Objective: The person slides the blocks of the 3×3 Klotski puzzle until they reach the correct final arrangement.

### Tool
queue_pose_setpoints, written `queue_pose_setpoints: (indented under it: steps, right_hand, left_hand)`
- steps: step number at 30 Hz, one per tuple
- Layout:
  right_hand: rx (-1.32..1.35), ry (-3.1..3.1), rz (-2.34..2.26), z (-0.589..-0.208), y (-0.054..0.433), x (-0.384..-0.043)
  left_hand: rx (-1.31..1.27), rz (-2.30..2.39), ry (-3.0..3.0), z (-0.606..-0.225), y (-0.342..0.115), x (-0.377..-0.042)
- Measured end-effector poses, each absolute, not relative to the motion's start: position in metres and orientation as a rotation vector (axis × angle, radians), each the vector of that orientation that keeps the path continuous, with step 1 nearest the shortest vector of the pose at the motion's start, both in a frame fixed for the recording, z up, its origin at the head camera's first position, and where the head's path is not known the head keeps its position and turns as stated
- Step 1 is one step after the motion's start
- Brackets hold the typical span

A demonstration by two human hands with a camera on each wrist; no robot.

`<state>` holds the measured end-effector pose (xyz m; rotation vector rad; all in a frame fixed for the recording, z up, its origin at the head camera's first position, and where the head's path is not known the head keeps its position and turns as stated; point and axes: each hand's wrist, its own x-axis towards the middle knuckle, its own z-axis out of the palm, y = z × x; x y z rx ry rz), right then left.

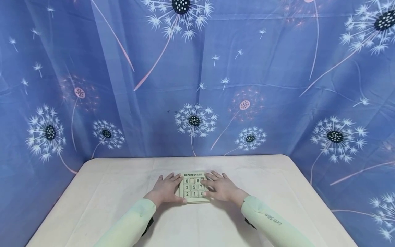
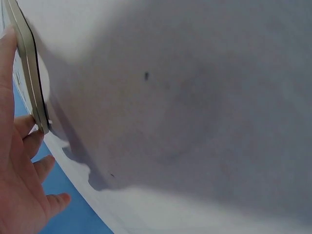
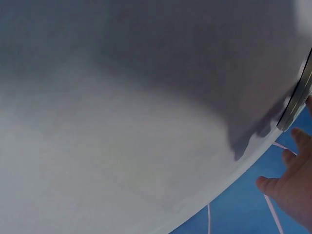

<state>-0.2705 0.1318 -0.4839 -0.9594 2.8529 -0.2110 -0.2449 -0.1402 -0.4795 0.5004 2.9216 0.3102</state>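
A pale green number sliding puzzle [image 1: 194, 201] lies at the middle of the table, its printed face up. Its rows read 6 and 8, then 3, 5, 7, then 2, 1, 4; the 8 tile [image 1: 198, 180] sits partway between the middle and right columns. My left hand [image 1: 165, 189] grips the left side, thumb at the near corner and fingers along the upper edge. From the right, my right hand [image 1: 223, 188] reaches over the puzzle with spread fingers. Its index fingertip is right by the 8 tile, and its thumb partly covers the 4 tile. In the left wrist view the puzzle's edge [image 2: 34, 73] shows side-on.
A cream cloth covers the table [image 1: 123, 178], which has rounded far corners. Blue curtains [image 1: 154, 120] with a dandelion print hang behind it and along both sides. Light green sleeves [image 1: 129, 223] cover both forearms.
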Motion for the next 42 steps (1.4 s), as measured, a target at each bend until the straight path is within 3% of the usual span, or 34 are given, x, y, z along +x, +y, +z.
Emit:
queue_pose_setpoints:
  steps: [42]
  right_hand:
    - [-0.958, 2.826, -0.207, -0.485, 0.116, -0.272]
  left_hand:
    - [0.494, 0.269, 2.919, -0.479, -0.14, -0.245]
